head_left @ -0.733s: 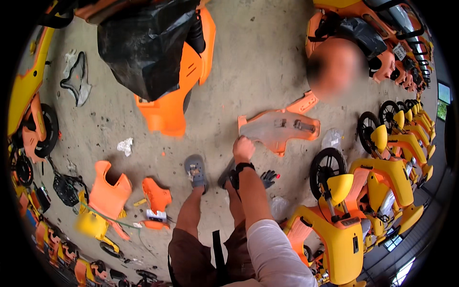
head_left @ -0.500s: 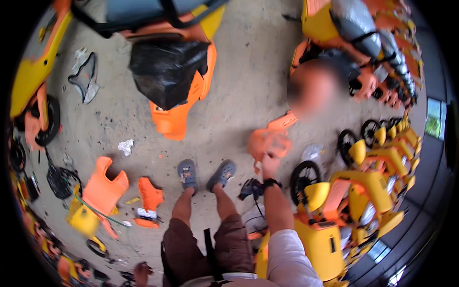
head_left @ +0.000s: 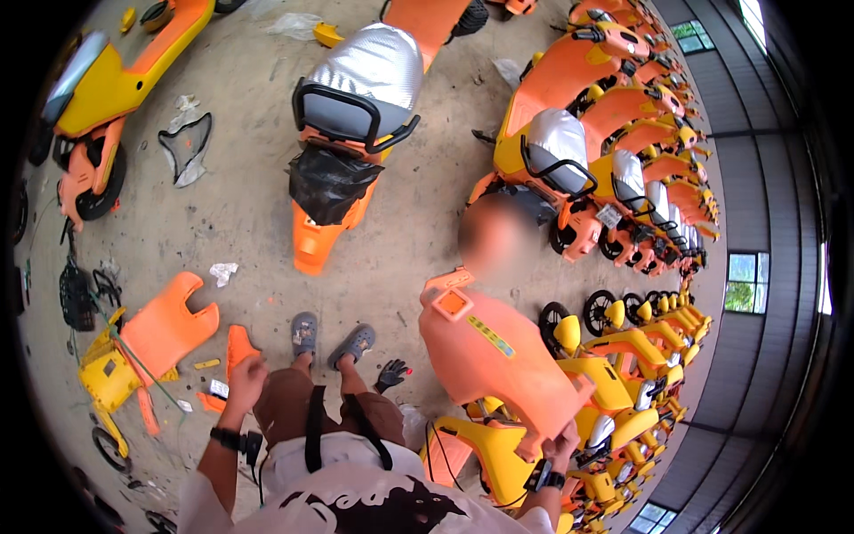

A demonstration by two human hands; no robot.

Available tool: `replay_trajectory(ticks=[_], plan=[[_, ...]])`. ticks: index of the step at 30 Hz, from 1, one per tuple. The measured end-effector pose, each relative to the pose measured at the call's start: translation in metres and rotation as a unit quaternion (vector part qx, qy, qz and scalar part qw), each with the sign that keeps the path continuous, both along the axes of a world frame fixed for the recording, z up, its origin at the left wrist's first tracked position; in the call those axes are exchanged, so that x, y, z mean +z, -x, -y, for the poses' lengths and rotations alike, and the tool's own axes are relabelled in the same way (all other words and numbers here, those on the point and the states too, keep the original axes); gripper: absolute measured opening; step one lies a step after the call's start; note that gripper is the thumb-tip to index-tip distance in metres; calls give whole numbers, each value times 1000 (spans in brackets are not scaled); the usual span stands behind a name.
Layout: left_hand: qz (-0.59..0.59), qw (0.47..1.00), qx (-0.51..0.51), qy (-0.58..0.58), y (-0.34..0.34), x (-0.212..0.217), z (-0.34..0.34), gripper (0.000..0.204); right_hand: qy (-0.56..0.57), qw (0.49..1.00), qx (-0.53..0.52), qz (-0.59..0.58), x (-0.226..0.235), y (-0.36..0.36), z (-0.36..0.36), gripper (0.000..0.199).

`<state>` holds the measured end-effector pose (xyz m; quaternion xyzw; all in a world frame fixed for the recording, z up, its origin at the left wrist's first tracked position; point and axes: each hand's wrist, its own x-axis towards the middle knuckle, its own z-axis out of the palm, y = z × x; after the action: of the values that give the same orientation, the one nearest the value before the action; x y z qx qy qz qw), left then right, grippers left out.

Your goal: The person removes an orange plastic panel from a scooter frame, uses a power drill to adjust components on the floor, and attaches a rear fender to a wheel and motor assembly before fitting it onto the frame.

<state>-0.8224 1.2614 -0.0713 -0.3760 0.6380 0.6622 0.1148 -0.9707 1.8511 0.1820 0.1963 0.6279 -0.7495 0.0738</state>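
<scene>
1. a grey concrete floor [head_left: 258, 178] is being stood on by a person in grey clogs [head_left: 304, 334]
2. a line of yellow scooters [head_left: 605, 383] is being supported by the floor on the right side
3. a silver-seated scooter [head_left: 316, 245] is being partly covered at its near end by black plastic [head_left: 329, 182], ahead of the feet
4. a large orange panel [head_left: 498, 365] is being held to the right of the feet, and the nearest yellow scooters are being partly hidden by it
5. an orange shell [head_left: 169, 325] is being kept beside yellow parts [head_left: 107, 374] on the floor at the left
6. the near right end of the panel is being gripped by the right hand [head_left: 560, 445], with the fingers being closed around its edge and partly hidden
7. the left hand [head_left: 247, 383] is being held low near the left thigh, fingers loosely curled, and a small orange piece [head_left: 238, 345] is being partly covered by it in view; whether anything is being grasped cannot be told
8. a black glove [head_left: 391, 375] is being left on the floor, just beside the right clog
</scene>
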Motion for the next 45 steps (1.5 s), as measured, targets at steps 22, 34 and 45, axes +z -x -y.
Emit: replay_trajectory(ticks=[22, 34, 45], plan=[[-402, 843, -312, 175, 148, 195, -85, 32, -323, 909, 250, 79, 59, 25, 130, 18], [-415, 826, -349, 156, 192, 203, -159, 56, -402, 865, 275, -124, 11, -4, 182, 16], [-89, 978, -157, -105, 123, 152, -101, 42, -452, 780, 336, -272, -95, -30, 275, 14]])
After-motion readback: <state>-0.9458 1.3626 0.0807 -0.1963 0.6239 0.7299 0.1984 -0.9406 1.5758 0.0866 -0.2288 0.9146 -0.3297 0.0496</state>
